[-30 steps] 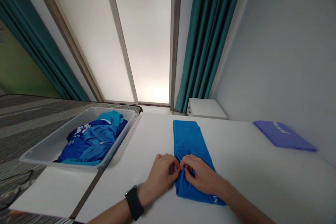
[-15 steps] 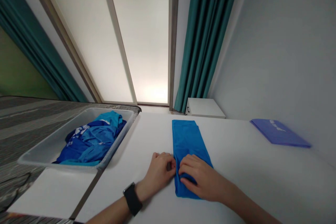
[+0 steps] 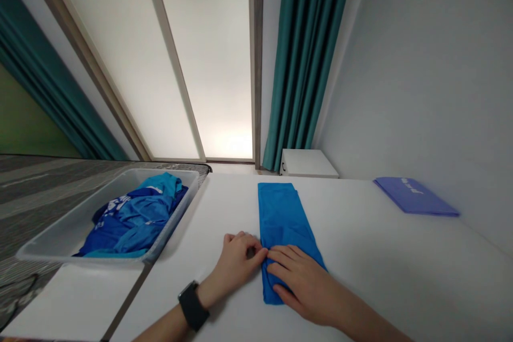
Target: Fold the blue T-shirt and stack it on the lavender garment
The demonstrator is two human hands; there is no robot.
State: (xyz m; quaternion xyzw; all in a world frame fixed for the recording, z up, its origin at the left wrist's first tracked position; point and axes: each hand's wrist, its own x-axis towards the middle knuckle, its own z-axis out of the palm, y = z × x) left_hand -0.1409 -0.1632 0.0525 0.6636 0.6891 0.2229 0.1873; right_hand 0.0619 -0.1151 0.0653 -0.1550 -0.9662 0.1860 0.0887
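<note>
A bright blue garment (image 3: 280,208), folded into a long narrow strip, lies flat on the white table. At its left edge, my left hand (image 3: 239,256) has thumb and forefinger curled together in a pinch on the fabric; a black watch (image 3: 193,305) is on that wrist. My right hand (image 3: 301,283) rests on the lower part of the garment, palm down, its fingers stretched out towards the left edge. The cloth under the right palm is hidden, and so is the exact spot between the left fingertips.
To the left, a translucent plastic bin (image 3: 192,188) holds crumpled blue clothes (image 3: 140,214). A folded purple-blue cloth item (image 3: 417,196) with white lettering lies at the table's right, by the wall. Behind the white table (image 3: 228,203) stands a low white cabinet (image 3: 308,163).
My right hand's fingers have straightened and flattened on the garment, reaching nearer its left edge. My left hand stays at that edge. The view has shifted slightly.
</note>
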